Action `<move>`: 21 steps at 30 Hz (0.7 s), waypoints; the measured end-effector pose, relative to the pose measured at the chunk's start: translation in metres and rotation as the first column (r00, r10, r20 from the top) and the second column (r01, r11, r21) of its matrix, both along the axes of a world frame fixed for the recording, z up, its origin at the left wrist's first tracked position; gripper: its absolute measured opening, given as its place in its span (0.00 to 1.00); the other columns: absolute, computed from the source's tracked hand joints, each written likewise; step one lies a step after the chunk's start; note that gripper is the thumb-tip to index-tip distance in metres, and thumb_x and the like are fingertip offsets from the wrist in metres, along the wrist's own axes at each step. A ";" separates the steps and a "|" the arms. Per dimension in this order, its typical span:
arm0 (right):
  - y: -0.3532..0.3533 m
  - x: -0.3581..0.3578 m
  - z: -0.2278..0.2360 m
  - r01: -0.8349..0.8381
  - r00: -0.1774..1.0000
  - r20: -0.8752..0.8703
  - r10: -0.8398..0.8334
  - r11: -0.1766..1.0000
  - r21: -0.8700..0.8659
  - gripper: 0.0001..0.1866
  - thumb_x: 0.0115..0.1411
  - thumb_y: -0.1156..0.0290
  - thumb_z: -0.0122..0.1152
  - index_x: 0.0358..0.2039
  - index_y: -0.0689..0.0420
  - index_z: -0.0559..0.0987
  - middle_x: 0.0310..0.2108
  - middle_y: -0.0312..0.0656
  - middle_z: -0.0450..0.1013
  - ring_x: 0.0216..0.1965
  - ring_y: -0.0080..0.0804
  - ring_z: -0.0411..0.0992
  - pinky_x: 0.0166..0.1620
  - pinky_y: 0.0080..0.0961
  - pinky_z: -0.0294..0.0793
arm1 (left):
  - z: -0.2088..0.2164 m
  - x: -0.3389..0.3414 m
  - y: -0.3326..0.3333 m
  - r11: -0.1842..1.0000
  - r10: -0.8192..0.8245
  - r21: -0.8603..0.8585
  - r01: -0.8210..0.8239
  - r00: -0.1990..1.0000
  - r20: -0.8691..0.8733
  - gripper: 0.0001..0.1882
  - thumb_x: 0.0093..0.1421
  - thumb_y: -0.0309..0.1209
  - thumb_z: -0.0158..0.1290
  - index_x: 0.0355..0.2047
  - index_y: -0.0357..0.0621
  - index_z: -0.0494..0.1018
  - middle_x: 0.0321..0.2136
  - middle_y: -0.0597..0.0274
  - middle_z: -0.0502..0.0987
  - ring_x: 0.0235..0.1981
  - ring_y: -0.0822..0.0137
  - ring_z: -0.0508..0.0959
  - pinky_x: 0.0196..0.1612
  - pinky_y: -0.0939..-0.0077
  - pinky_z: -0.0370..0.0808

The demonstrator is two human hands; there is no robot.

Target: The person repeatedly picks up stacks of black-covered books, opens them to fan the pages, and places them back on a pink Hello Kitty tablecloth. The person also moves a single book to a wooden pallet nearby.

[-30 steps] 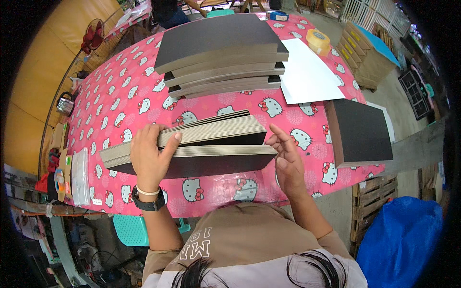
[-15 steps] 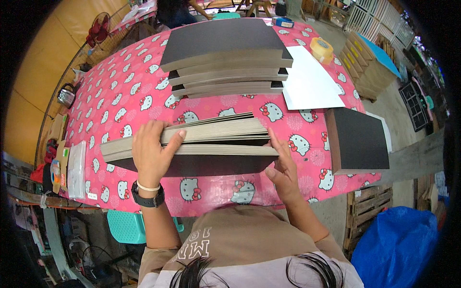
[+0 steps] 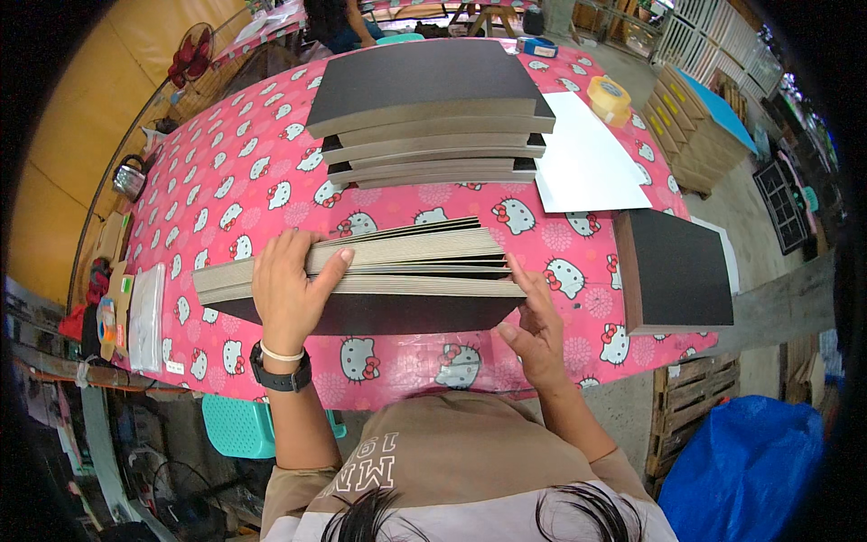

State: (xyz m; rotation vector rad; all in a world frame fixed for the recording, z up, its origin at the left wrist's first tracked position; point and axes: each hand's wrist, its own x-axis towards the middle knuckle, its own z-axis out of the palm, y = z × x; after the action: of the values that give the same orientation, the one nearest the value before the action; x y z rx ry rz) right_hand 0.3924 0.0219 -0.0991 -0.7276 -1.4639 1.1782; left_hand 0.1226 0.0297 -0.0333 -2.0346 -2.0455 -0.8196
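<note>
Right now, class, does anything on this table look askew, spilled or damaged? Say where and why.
The board stack in the left hand looks askew: its layers lie close together at the left end but splay apart toward the right hand, leaving dark gaps. I see no spill or damage.

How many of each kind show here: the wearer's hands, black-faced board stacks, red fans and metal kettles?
Wearer's hands: 2 (left hand, right hand)
Black-faced board stacks: 3 (held stack, far stack, stack at right)
Red fan: 1
Metal kettle: 1
Total: 7
</note>
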 end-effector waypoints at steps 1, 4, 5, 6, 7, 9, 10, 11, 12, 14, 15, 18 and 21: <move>0.000 0.000 -0.001 -0.001 1.000 0.000 0.001 1.000 0.002 0.40 0.49 0.60 0.61 0.59 0.65 0.57 0.43 0.42 0.59 0.49 0.31 0.58 0.56 0.25 0.51 | 0.000 0.000 0.000 1.000 -0.004 0.004 0.004 1.000 0.006 0.21 0.48 0.47 0.55 0.28 0.40 0.72 0.24 0.57 0.69 0.30 0.57 0.69 0.35 0.66 0.63; -0.001 -0.001 -0.003 0.030 0.999 -0.041 -0.030 0.999 0.015 0.37 0.48 0.64 0.60 0.57 0.64 0.60 0.45 0.42 0.58 0.51 0.31 0.58 0.57 0.27 0.51 | -0.001 0.000 0.001 1.000 -0.005 0.004 0.005 1.000 -0.001 0.21 0.49 0.47 0.54 0.28 0.40 0.72 0.24 0.58 0.70 0.30 0.57 0.69 0.36 0.66 0.63; 0.000 -0.001 -0.003 0.025 0.998 -0.052 -0.025 1.000 0.008 0.36 0.48 0.66 0.60 0.56 0.64 0.61 0.46 0.42 0.57 0.51 0.31 0.57 0.58 0.27 0.51 | -0.001 0.000 0.001 1.000 -0.005 0.005 0.005 1.000 0.000 0.20 0.49 0.47 0.54 0.28 0.40 0.72 0.24 0.58 0.70 0.31 0.57 0.69 0.36 0.66 0.63; 0.000 0.000 -0.003 0.022 0.998 -0.063 -0.022 1.000 0.000 0.35 0.47 0.67 0.60 0.55 0.64 0.61 0.47 0.42 0.57 0.52 0.32 0.57 0.58 0.27 0.51 | -0.001 0.000 0.001 1.000 -0.005 0.006 0.005 1.000 0.002 0.20 0.49 0.47 0.54 0.29 0.40 0.73 0.24 0.58 0.70 0.31 0.57 0.69 0.36 0.66 0.63; 0.001 0.001 -0.003 0.018 0.997 -0.074 -0.019 1.000 -0.008 0.34 0.47 0.68 0.60 0.54 0.64 0.62 0.47 0.42 0.57 0.53 0.32 0.57 0.58 0.28 0.51 | -0.001 0.000 0.001 1.000 -0.007 0.007 0.007 1.000 0.004 0.20 0.49 0.47 0.54 0.29 0.41 0.73 0.24 0.58 0.70 0.31 0.57 0.70 0.36 0.66 0.63; 0.003 0.002 0.001 -0.012 0.996 -0.092 0.010 1.000 -0.026 0.34 0.46 0.70 0.59 0.54 0.63 0.61 0.48 0.41 0.57 0.53 0.31 0.56 0.59 0.27 0.50 | -0.001 0.000 0.001 1.000 0.000 -0.001 0.000 1.000 0.002 0.20 0.49 0.47 0.54 0.28 0.41 0.72 0.24 0.58 0.70 0.30 0.57 0.69 0.35 0.66 0.63; 0.003 0.002 0.002 -0.027 0.995 -0.100 0.024 0.999 -0.034 0.34 0.45 0.71 0.58 0.54 0.63 0.61 0.48 0.41 0.57 0.54 0.31 0.56 0.59 0.27 0.50 | -0.001 0.000 0.001 1.000 0.003 -0.005 -0.003 1.000 0.002 0.20 0.49 0.47 0.54 0.28 0.41 0.72 0.24 0.58 0.70 0.30 0.57 0.69 0.35 0.66 0.63; 0.003 0.002 0.002 -0.031 0.994 -0.107 0.025 0.998 -0.054 0.34 0.45 0.70 0.58 0.55 0.63 0.61 0.48 0.41 0.57 0.54 0.31 0.55 0.59 0.27 0.49 | -0.002 -0.001 0.001 1.000 0.000 -0.004 0.000 1.000 -0.001 0.20 0.49 0.47 0.54 0.28 0.41 0.72 0.24 0.58 0.69 0.30 0.57 0.69 0.35 0.66 0.63; 0.003 0.001 0.002 -0.036 0.993 -0.114 0.027 0.997 -0.073 0.34 0.45 0.70 0.58 0.55 0.62 0.61 0.48 0.41 0.57 0.54 0.31 0.55 0.59 0.27 0.49 | -0.002 -0.001 0.001 1.000 -0.004 -0.002 0.004 1.000 -0.005 0.20 0.49 0.48 0.54 0.28 0.41 0.72 0.23 0.58 0.69 0.30 0.57 0.69 0.35 0.66 0.63; 0.004 0.002 0.000 -0.053 0.991 -0.128 0.040 0.993 -0.103 0.35 0.46 0.67 0.58 0.55 0.62 0.60 0.48 0.41 0.57 0.54 0.31 0.55 0.59 0.27 0.48 | -0.002 0.000 0.001 1.000 -0.007 -0.001 0.007 1.000 -0.005 0.20 0.49 0.48 0.54 0.27 0.41 0.72 0.23 0.58 0.69 0.29 0.57 0.68 0.35 0.66 0.63; 0.005 0.003 -0.003 -0.067 0.990 -0.134 0.052 0.991 -0.113 0.36 0.46 0.66 0.58 0.56 0.62 0.59 0.48 0.41 0.57 0.54 0.31 0.55 0.59 0.27 0.47 | -0.002 0.000 0.001 1.000 -0.006 -0.001 0.006 1.000 0.000 0.20 0.49 0.48 0.54 0.27 0.41 0.72 0.23 0.58 0.69 0.29 0.57 0.68 0.34 0.66 0.63; 0.005 -0.001 0.002 -0.074 0.983 -0.177 0.049 0.988 -0.136 0.39 0.47 0.62 0.58 0.58 0.63 0.57 0.48 0.40 0.57 0.53 0.31 0.55 0.59 0.26 0.47 | -0.001 0.000 0.001 1.000 -0.015 0.000 0.015 1.000 -0.017 0.20 0.50 0.46 0.54 0.29 0.39 0.71 0.23 0.57 0.68 0.28 0.57 0.68 0.33 0.66 0.63; 0.007 0.002 0.000 -0.064 0.992 -0.113 0.054 0.994 -0.091 0.41 0.47 0.60 0.58 0.60 0.63 0.56 0.47 0.40 0.56 0.52 0.31 0.55 0.58 0.25 0.46 | -0.001 0.000 0.001 1.000 -0.009 -0.009 0.008 0.999 -0.032 0.20 0.51 0.45 0.54 0.30 0.38 0.70 0.23 0.56 0.68 0.27 0.57 0.68 0.33 0.66 0.62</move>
State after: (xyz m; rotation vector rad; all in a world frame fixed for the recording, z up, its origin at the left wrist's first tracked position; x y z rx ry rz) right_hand 0.3943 0.0290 -0.0996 -0.6760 -1.3534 1.3196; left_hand 0.1225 0.0304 -0.0342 -2.0487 -2.0284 -0.7756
